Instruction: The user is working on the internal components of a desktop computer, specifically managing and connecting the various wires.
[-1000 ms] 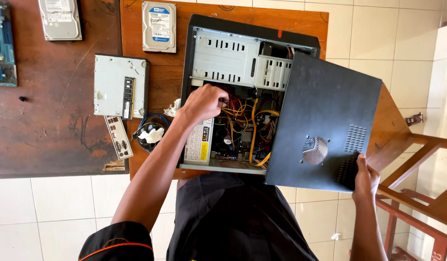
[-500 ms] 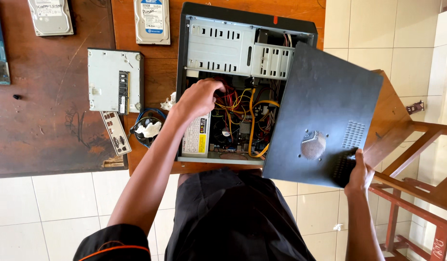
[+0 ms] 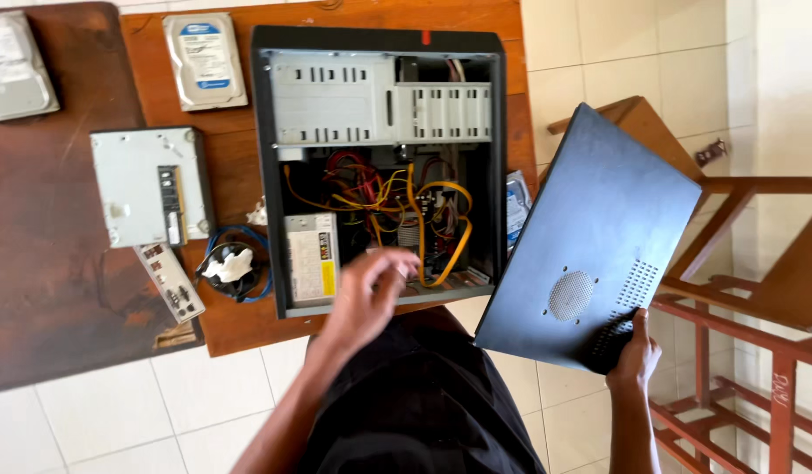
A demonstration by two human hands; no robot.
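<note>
My right hand [image 3: 632, 354] grips the near corner of the dark side panel [image 3: 595, 241], holding it tilted off to the right of the open computer case [image 3: 375, 167]. My left hand [image 3: 364, 297] hovers blurred over the case's near edge, fingers loosely curled, holding nothing. Beyond it lie the yellow cables [image 3: 406, 211], then the drive bays [image 3: 379, 110].

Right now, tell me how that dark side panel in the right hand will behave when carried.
The side panel looks like thin, flat sheet metal, so probably stiff and fairly light. The right hand grips only one corner, so it may swing or sag. Its smooth painted face could slip.
</note>
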